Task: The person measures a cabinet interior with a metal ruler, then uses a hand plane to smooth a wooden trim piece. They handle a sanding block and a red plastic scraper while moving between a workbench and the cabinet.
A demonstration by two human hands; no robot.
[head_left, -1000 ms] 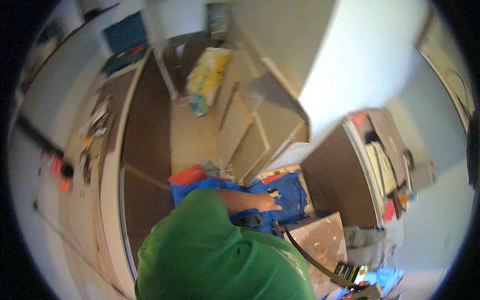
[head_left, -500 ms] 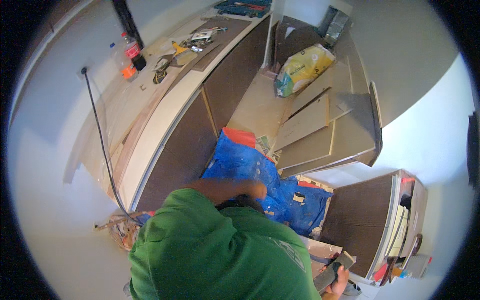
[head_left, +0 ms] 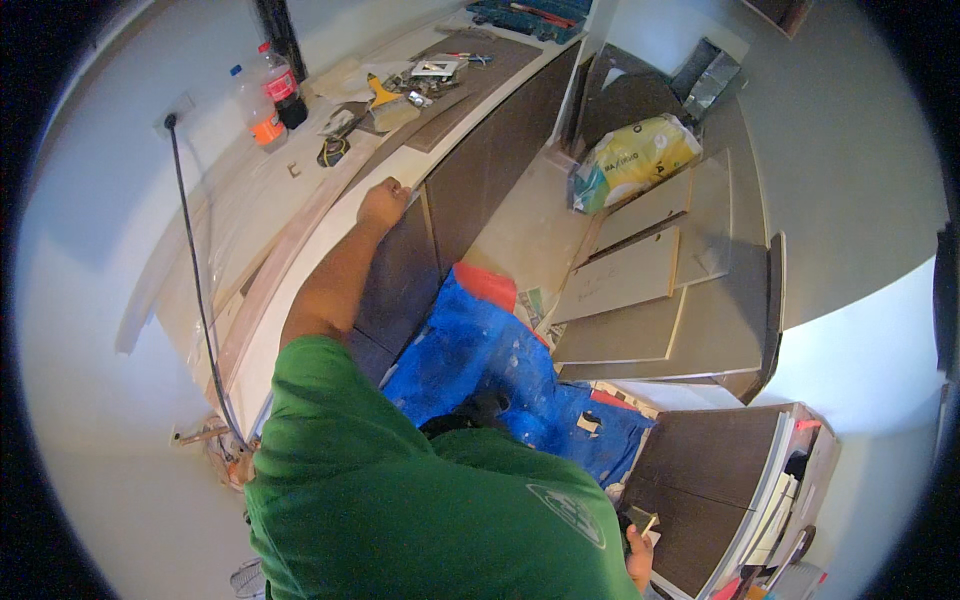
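Observation:
My left hand (head_left: 384, 205) is closed at the top front edge of a long cabinet (head_left: 400, 275) with dark brown doors, its fingers curled over the pale edge just above a door seam. Low on the right, my right hand (head_left: 640, 560) is closed around a grey-brown flat block (head_left: 643, 521); my green shirt hides most of the block and part of the hand. Beyond the left hand, a tape measure (head_left: 333, 151) and a yellow-handled scraper (head_left: 382, 92) lie on the cabinet's worktop.
Two bottles (head_left: 282, 86) stand by the wall, near a black cable (head_left: 190, 240). Blue sheeting (head_left: 480, 340) covers the floor. Loose panels (head_left: 622, 277) and a yellow-white bag (head_left: 640, 160) lie at the right. A smaller brown cabinet (head_left: 705, 465) stands near my right hand.
My left arm has swung from above the blue sheeting up and left to the cabinet edge. My right hand has moved lower, and the block in it is now mostly hidden.

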